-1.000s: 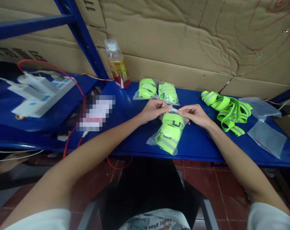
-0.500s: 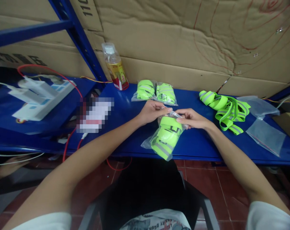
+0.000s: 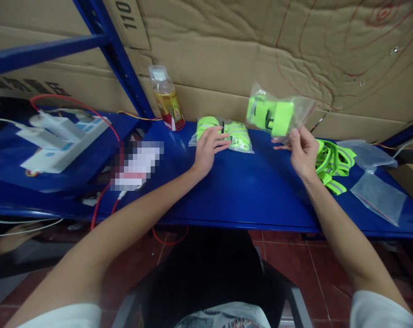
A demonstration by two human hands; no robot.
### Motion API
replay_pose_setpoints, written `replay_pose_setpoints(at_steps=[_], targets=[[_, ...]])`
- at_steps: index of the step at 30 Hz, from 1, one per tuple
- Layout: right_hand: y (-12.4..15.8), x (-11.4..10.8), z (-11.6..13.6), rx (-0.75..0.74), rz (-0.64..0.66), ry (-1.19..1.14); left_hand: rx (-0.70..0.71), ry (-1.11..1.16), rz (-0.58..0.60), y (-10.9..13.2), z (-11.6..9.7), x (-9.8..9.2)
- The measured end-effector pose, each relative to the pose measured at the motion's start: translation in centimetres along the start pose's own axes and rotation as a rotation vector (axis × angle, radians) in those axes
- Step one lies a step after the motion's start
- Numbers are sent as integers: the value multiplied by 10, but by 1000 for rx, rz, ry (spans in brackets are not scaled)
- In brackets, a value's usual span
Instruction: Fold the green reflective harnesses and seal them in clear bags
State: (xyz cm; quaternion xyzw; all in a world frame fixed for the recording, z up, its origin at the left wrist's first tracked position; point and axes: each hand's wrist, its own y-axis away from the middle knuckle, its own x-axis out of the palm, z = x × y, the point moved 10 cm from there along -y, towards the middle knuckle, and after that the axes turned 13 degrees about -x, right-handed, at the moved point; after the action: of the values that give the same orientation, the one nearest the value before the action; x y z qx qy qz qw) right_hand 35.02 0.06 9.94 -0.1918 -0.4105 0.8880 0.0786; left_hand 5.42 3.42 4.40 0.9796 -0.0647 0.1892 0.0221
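Note:
My right hand [image 3: 302, 150] pinches the edge of a clear plastic bag with a folded neon-green reflective strap [image 3: 273, 116] in it and holds it up in the air above the blue shelf [image 3: 254, 196]. My left hand [image 3: 208, 148] lies with its fingers stretched out on two more bagged green straps [image 3: 238, 135] at the back of the shelf. A loose pile of unbagged green straps [image 3: 336, 161] lies just right of my right hand.
A plastic bottle with a yellow and red label [image 3: 167, 100] stands against the cardboard wall. Empty clear bags [image 3: 377, 196] lie at the right. A white power strip [image 3: 61, 136] and a red cable [image 3: 100, 200] sit on the left shelf. A blue upright post [image 3: 117, 59] rises at the left.
My right hand has lifted the bagged strap off the shelf, up and to the right. My left hand has let go of it and moved back onto the two bagged straps.

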Motion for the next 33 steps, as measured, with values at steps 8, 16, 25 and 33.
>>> replay_pose_setpoints(at_steps=[8,16,25,33], targets=[[21,36,-22,-119,536,455,251,-585,81,20,-1,29],[30,69,37,-347,602,524,545,-1100,305,48,7,67],[81,132,50,-345,980,317,305,-928,49,15,9,26],[91,134,62,-396,1035,397,406,-1124,186,27,16,48]])
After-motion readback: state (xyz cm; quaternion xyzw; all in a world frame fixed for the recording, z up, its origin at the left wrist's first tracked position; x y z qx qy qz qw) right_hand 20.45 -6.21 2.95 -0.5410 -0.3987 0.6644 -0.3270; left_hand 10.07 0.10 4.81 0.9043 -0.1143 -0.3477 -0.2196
